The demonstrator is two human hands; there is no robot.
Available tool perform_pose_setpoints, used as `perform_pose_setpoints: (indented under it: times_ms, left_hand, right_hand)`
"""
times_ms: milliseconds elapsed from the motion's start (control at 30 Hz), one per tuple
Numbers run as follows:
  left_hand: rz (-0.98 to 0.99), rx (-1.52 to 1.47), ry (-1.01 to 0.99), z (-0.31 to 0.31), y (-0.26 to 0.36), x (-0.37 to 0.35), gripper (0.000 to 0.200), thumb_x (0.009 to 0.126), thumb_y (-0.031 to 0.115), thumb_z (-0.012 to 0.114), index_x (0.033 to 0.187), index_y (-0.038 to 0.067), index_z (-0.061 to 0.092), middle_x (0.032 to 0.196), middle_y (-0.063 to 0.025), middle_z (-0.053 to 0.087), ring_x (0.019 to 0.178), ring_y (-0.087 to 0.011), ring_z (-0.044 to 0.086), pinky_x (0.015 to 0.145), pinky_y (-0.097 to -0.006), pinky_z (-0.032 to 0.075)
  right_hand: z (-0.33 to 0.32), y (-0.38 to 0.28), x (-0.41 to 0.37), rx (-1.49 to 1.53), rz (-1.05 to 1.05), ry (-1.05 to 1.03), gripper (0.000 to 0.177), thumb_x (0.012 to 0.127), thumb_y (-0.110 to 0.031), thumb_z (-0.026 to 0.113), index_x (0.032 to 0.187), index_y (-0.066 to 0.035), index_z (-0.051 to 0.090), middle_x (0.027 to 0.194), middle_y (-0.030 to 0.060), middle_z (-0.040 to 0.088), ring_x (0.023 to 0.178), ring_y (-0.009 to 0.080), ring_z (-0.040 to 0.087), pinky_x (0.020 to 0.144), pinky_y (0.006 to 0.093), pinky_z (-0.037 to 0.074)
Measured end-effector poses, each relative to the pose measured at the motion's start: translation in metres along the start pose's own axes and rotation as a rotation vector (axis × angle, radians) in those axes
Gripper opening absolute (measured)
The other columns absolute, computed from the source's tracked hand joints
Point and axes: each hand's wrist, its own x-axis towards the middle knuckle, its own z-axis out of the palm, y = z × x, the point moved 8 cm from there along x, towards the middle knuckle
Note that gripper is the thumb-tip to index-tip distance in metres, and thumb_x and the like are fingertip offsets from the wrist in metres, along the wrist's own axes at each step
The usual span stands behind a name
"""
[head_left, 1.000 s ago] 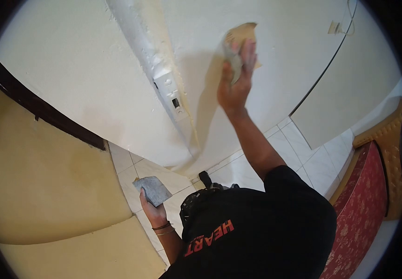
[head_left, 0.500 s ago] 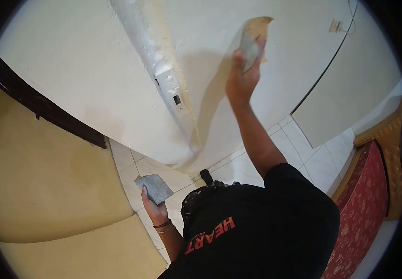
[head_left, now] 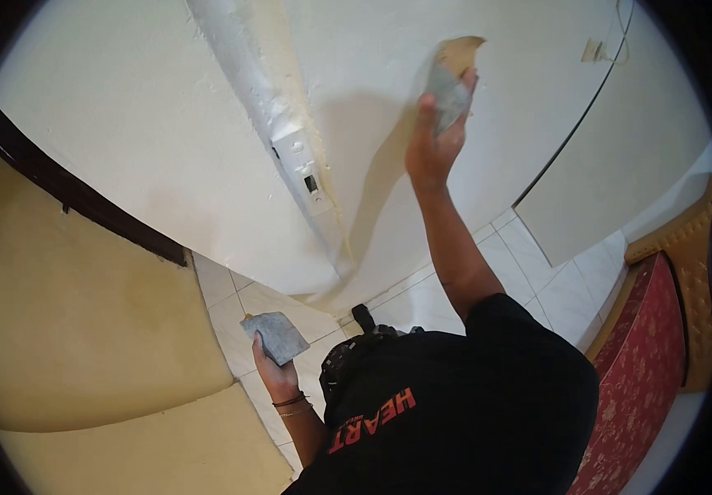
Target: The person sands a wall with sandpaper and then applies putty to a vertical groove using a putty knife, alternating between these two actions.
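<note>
Since the first frame, the right hand [head_left: 438, 148] has shifted to the right along the white wall [head_left: 372, 58], carrying the tan-and-gray sandpaper [head_left: 460, 54] with it. Gray covers most of the right fingers, so their exact bend is tough to make out, but they're closed around the sandpaper with the thumb on the near side. Can't tell how much of it actually touches the wall. Left fingers are partly hidden behind the gray sheet [head_left: 280, 338]; the left hand [head_left: 276, 378] pinches it, thumb in front, down low over the floor tiles [head_left: 323, 326].

Pose-wise, the right arm reaches up and out, while the left forearm angles up from the bottom edge, with bracelets [head_left: 292, 403] at the wrist. Black T-shirt [head_left: 496, 404] says "HEART" in red; the smaller line beside it is too tiny to read. Red floral mattress [head_left: 632, 371] gets cut off lower right, lens edge and all.
</note>
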Motion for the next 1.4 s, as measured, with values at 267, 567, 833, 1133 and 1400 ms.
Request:
perform_pose_setpoints:
  times_ms: [267, 567, 833, 1133, 1400]
  left_hand:
    - [-0.007, 0.001, 0.014, 0.000, -0.002, -0.001, 0.042, 0.089, 0.029, 0.049, 0.124, 0.006, 0.044, 0.117, -0.0063, 0.053, 0.108, -0.0206, 0.050, 0.094, -0.0373, 0.038]
    - [0.017, 0.031, -0.034, 0.010, 0.003, -0.004, 0.041, 0.091, 0.031, 0.047, 0.123, 0.006, 0.044, 0.116, -0.0064, 0.053, 0.108, -0.0207, 0.050, 0.093, -0.0371, 0.039]
    - [0.122, -0.083, -0.215, 0.052, 0.017, -0.017, 0.044, 0.094, 0.037, 0.040, 0.126, 0.007, 0.040, 0.119, -0.0069, 0.051, 0.111, -0.0218, 0.049, 0.094, -0.0379, 0.038]
    - [0.069, -0.001, -0.176, 0.039, 0.012, -0.010, 0.039, 0.092, 0.032, 0.044, 0.119, 0.005, 0.046, 0.115, -0.0080, 0.054, 0.107, -0.0223, 0.051, 0.094, -0.0389, 0.039]
    - [0.059, 0.003, -0.161, 0.039, 0.012, -0.010, 0.039, 0.091, 0.031, 0.045, 0.119, 0.004, 0.045, 0.115, -0.0082, 0.054, 0.108, -0.0229, 0.051, 0.095, -0.0397, 0.038]
  right_hand:
    - [0.016, -0.025, -0.012, -0.331, -0.282, -0.165, 0.045, 0.090, -0.023, 0.049, 0.129, -0.002, 0.043, 0.141, 0.0231, 0.026, 0.131, 0.0437, 0.018, 0.104, 0.0520, 0.014]
    - [0.001, -0.017, 0.003, -0.163, -0.146, 0.017, 0.049, 0.090, -0.026, 0.049, 0.131, -0.003, 0.040, 0.141, 0.0215, 0.026, 0.131, 0.0409, 0.021, 0.105, 0.0497, 0.016]
    - [0.029, -0.037, -0.020, -0.283, -0.335, -0.187, 0.046, 0.090, -0.028, 0.048, 0.131, -0.009, 0.042, 0.142, 0.0221, 0.024, 0.132, 0.0408, 0.019, 0.105, 0.0542, 0.011]
    - [0.059, -0.078, -0.001, -0.266, -0.534, -0.223, 0.049, 0.084, -0.022, 0.053, 0.129, -0.006, 0.043, 0.139, 0.0240, 0.028, 0.131, 0.0400, 0.021, 0.104, 0.0555, 0.008]
    - [0.075, -0.106, 0.014, -0.315, -0.669, -0.278, 0.041, 0.085, -0.021, 0.053, 0.124, -0.011, 0.051, 0.140, 0.0211, 0.029, 0.131, 0.0394, 0.024, 0.105, 0.0545, 0.011]
